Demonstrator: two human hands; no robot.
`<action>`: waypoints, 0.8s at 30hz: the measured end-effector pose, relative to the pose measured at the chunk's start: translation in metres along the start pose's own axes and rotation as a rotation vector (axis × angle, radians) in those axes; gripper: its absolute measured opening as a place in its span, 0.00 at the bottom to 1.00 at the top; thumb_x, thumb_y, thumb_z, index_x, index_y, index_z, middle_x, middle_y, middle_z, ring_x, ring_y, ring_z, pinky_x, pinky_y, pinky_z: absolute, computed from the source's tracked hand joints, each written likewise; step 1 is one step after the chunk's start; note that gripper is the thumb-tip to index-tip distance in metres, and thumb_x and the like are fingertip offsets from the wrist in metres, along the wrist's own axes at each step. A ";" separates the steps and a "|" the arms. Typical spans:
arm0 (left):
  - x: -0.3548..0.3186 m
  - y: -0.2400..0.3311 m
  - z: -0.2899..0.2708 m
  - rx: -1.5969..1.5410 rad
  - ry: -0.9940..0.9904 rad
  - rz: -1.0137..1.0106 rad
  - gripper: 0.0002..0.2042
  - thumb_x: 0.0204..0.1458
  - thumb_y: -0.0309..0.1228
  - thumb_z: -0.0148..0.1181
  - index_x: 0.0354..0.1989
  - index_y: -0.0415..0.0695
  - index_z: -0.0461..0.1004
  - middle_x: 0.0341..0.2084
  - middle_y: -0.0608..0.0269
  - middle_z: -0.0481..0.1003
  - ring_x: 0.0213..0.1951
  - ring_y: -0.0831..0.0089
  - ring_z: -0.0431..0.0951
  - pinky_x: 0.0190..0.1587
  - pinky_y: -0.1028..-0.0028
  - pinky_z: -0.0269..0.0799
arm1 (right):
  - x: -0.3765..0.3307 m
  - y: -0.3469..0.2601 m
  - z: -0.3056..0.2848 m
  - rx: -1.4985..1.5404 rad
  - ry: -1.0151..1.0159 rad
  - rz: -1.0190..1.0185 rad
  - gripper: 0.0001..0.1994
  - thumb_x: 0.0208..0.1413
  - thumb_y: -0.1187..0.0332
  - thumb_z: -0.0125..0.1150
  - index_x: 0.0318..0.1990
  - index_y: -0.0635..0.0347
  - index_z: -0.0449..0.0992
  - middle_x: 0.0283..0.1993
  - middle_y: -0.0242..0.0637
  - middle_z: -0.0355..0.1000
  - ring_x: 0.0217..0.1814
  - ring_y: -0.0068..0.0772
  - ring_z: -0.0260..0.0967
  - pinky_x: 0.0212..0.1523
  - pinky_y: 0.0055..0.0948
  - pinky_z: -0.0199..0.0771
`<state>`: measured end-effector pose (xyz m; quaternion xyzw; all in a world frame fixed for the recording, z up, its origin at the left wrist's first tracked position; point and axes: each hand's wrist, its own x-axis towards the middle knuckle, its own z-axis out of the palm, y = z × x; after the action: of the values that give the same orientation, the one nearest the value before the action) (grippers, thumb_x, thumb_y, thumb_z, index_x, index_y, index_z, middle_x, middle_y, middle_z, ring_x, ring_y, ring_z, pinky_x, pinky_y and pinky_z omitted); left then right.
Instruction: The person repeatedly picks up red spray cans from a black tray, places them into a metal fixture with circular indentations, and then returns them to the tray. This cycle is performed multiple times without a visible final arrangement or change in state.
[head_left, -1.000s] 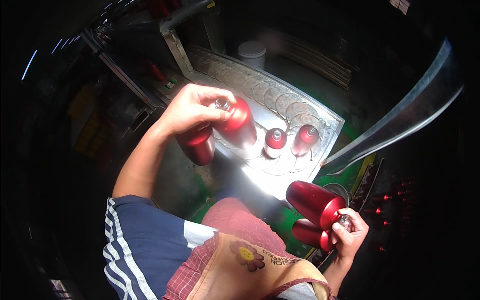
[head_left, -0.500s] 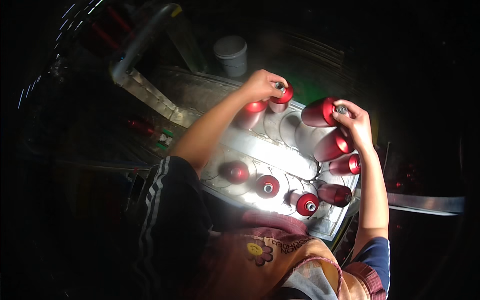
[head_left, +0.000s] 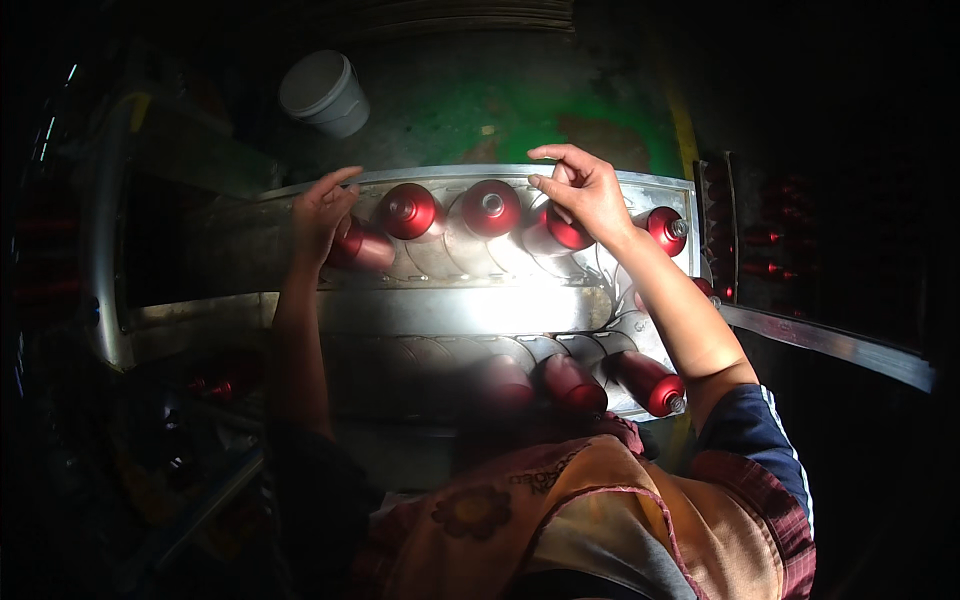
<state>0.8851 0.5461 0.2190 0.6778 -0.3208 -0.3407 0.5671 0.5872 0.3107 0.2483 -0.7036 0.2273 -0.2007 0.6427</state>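
Red metal bottles with narrow necks stand in two rows on a looped plate conveyor (head_left: 450, 310). My left hand (head_left: 325, 212) is at the left end of the far row, fingers stretched out, beside a red bottle (head_left: 365, 248) that it partly hides. Between my hands stand a red bottle (head_left: 408, 212) and another red bottle (head_left: 491, 209), with nothing touching them. My right hand (head_left: 583, 193) hovers over a red bottle (head_left: 556, 234), thumb and forefinger apart and holding nothing; whether its lower fingers touch that bottle cannot be seen.
A red bottle (head_left: 664, 232) stands at the conveyor's far right corner. Several more, including a tilted-looking bottle (head_left: 648, 383), line the near side. A white bucket (head_left: 325, 95) sits on the floor beyond. A metal rail (head_left: 830, 345) runs off right; a metal frame (head_left: 105, 240) rises left.
Both hands have let go of the bottle necks they gripped, and their fingers have spread. My left hand is now farther left of my right. The whole view has turned and shifted.
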 end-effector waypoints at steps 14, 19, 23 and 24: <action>-0.145 0.044 0.045 -0.203 0.531 0.494 0.10 0.61 0.27 0.51 0.41 0.35 0.78 0.26 0.66 0.75 0.27 0.83 0.69 0.32 0.82 0.65 | -0.136 -0.057 -0.051 0.086 0.416 -0.435 0.16 0.59 0.80 0.58 0.55 0.64 0.71 0.39 0.29 0.71 0.36 0.15 0.67 0.36 0.14 0.68; -0.225 0.022 0.187 -0.293 0.140 0.113 0.07 0.59 0.25 0.55 0.39 0.36 0.77 0.24 0.67 0.74 0.25 0.84 0.68 0.29 0.83 0.61 | -0.298 -0.055 -0.110 -0.021 0.647 -0.335 0.14 0.59 0.80 0.58 0.52 0.63 0.73 0.36 0.28 0.69 0.31 0.15 0.63 0.31 0.16 0.66; -0.260 0.021 0.309 -0.272 -0.106 -0.052 0.06 0.57 0.24 0.59 0.42 0.38 0.78 0.28 0.68 0.77 0.30 0.86 0.72 0.32 0.84 0.64 | -0.384 -0.042 -0.154 -0.084 0.812 -0.150 0.12 0.59 0.78 0.57 0.51 0.64 0.73 0.34 0.27 0.69 0.29 0.15 0.63 0.28 0.16 0.63; -0.270 0.023 0.335 -0.313 -0.167 -0.047 0.07 0.57 0.23 0.60 0.42 0.39 0.78 0.30 0.68 0.77 0.31 0.86 0.73 0.34 0.84 0.65 | -0.404 -0.036 -0.161 -0.072 0.850 -0.137 0.12 0.59 0.78 0.57 0.51 0.64 0.73 0.34 0.27 0.68 0.28 0.15 0.63 0.27 0.16 0.63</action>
<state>0.4558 0.5798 0.2262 0.5580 -0.2939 -0.4549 0.6288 0.1678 0.4157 0.3033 -0.5936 0.4315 -0.5070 0.4522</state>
